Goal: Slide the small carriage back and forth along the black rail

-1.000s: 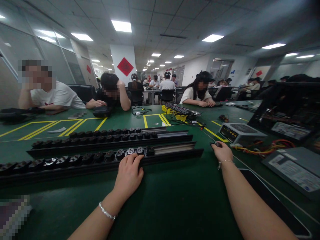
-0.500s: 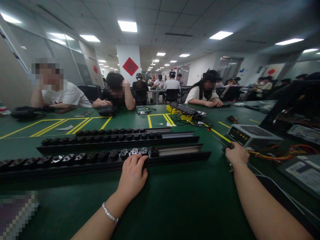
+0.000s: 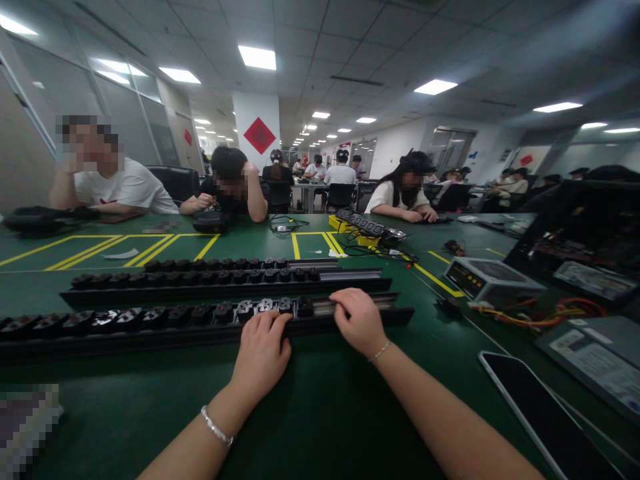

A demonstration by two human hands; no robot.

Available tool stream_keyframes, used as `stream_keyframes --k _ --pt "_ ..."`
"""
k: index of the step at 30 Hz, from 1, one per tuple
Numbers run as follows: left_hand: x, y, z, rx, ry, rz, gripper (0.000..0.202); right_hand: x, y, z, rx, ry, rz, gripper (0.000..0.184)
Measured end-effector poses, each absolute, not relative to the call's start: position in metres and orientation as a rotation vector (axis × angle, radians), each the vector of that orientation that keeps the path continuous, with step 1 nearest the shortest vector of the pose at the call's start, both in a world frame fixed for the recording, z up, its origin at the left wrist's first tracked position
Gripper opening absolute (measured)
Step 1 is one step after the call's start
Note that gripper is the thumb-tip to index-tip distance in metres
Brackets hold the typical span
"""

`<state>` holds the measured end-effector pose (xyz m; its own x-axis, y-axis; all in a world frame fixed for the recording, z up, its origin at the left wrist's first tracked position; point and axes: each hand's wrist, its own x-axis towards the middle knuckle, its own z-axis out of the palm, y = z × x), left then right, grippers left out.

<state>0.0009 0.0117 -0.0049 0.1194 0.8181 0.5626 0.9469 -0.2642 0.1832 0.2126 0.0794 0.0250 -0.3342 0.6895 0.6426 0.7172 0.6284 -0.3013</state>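
A long black rail [image 3: 345,325] lies across the near part of the green table, with a row of black socket modules [image 3: 223,311] seated in its channel. My left hand [image 3: 263,350] rests on the near edge of this rail, its fingers bent over the wall beside the last few modules and its thumb on the near side. Above the bare right stretch of the channel is my right hand [image 3: 361,321], fingers curled and thumb side facing left. Whatever its fingertips may hold is hidden. Behind runs a second rail [image 3: 345,285] with similar modules.
A power supply [image 3: 493,280] with coloured cables stands to the right, near a small black piece [image 3: 449,307]. A phone [image 3: 540,407] lies at front right. Yellow trays [image 3: 367,240] carry a power strip [image 3: 367,223] farther back. Several people sit beyond.
My right hand has swung left from beside the power supply to above the front rail, uncovering the phone and the small black piece. My left hand stays on the rail.
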Motion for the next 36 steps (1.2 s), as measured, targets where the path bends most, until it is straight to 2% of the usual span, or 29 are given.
stream_keyframes --k 4,7,18,24,31,36 --pt "0.0 0.013 -0.006 -2.164 -1.749 -0.849 0.04 0.15 0.071 0.022 -1.301 -2.019 0.038 0.04" --pt "0.0 0.013 -0.005 -2.17 -1.749 -0.85 0.041 0.138 0.073 0.021 -1.413 -2.062 0.057 0.041" --pt "-0.002 0.011 -0.004 -2.19 -1.737 -0.877 0.042 0.154 0.074 0.025 -1.631 -1.961 0.002 0.021" --pt "-0.002 0.01 -0.004 -2.191 -1.758 -0.866 0.042 0.16 0.074 0.022 -1.651 -1.914 -0.028 0.033" --pt "-0.003 0.01 -0.003 -2.21 -1.762 -0.869 0.043 0.156 0.076 0.021 -1.666 -1.894 -0.021 0.032" --pt "-0.004 0.01 -0.003 -2.217 -1.751 -0.875 0.045 0.156 0.078 0.021 -1.674 -1.884 -0.018 0.037"
